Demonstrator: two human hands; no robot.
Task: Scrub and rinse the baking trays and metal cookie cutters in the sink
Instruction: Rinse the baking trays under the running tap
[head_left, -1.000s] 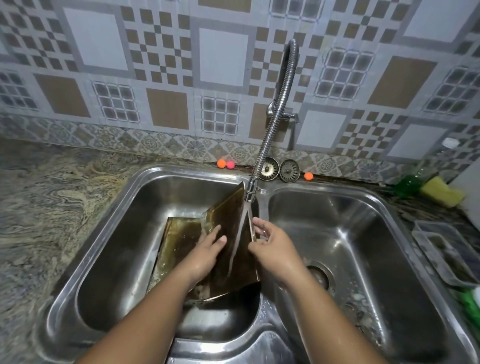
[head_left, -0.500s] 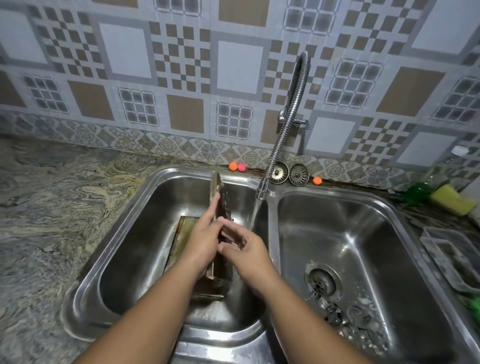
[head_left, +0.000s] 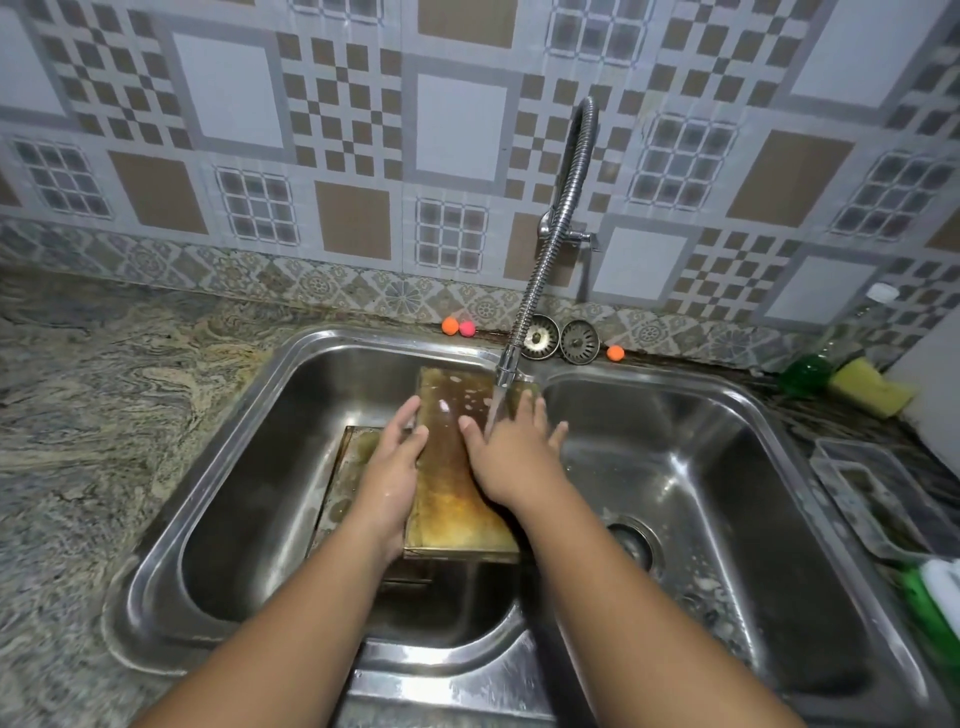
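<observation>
Patterned wall tiles (head_left: 457, 124) in brown, grey and white back a swirled stone counter (head_left: 93, 415), and a double steel sink (head_left: 166, 525) is set into it. From twelve o'clock a coiled metal faucet (head_left: 550, 249) bends down over the divider and runs a thin stream of water (head_left: 493, 410). A stained brown baking tray (head_left: 452, 499) is held tilted over the left basin, toward its three o'clock side, its far end raised under the spout. The left hand (head_left: 392, 467) grasps the tray's left edge, thumb laid on the face. The right hand (head_left: 511, 457) lies flat on the tray with its fingers spread, the water landing at its knuckles. A second tray (head_left: 345, 478) rests lower in the same basin, partly under the first, at its nine o'clock. On the ledge behind the sink sit two strainer plugs (head_left: 580, 341), two orange balls (head_left: 450, 326) and a pink ball (head_left: 467, 328). At two o'clock are a green bottle (head_left: 805, 371) and a yellow sponge (head_left: 867, 387) beside it; at three o'clock stands a clear plastic box (head_left: 878, 499). The right basin shows its drain (head_left: 631, 543).
</observation>
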